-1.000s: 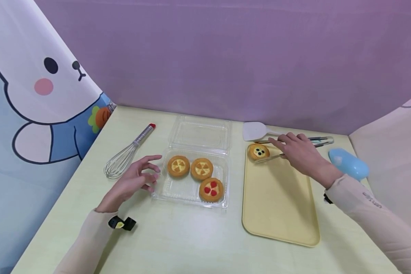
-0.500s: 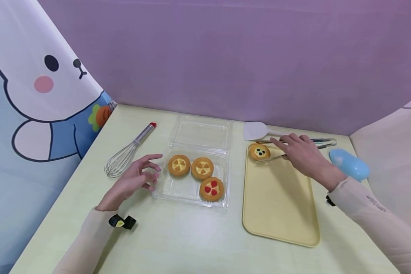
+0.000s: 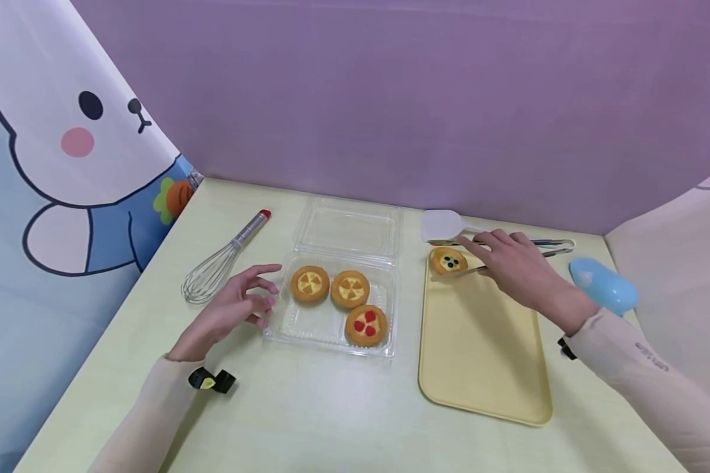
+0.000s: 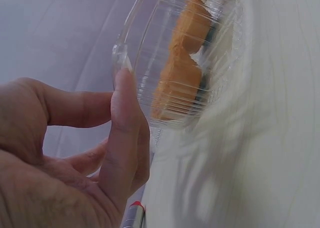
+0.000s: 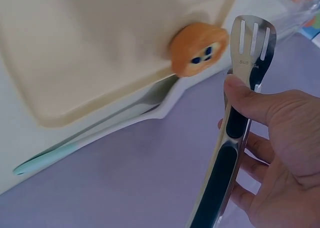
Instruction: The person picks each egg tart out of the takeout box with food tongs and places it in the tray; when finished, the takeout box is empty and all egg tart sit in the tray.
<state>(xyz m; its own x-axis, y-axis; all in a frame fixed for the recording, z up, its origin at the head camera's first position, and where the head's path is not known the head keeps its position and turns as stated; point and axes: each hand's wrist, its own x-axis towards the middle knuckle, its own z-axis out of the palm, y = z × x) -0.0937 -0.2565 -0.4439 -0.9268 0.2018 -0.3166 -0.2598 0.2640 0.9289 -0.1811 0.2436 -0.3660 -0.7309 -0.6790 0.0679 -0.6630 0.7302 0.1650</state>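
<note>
My right hand [image 3: 515, 269] grips a pair of metal tongs [image 5: 230, 143] with dark grip panels. In the head view, the tongs' spread arms lie either side of a tart with dark berries [image 3: 448, 261], at the back left corner of the yellow tray [image 3: 485, 355]. My left hand [image 3: 242, 305] is beside the clear plastic clamshell box [image 3: 313, 327], fingers loosely bent and fingertips right at its left rim. Inside the box are two tarts with a wedge pattern [image 3: 309, 284] and one tart with red berries [image 3: 365, 326]. The box's lid [image 3: 349, 226] lies folded back.
A whisk [image 3: 225, 259] lies left of the box. Behind the tray lies a white spatula [image 3: 440, 225], partly overlapped by the tongs. A blue rounded object [image 3: 603, 284] stands right of the tray. A purple backdrop [image 3: 355, 98] rises along the table's back edge.
My right hand and the tongs have shifted slightly left, so the tongs' tips reach further around the dark-berry tart. My left hand has stayed at the box's rim.
</note>
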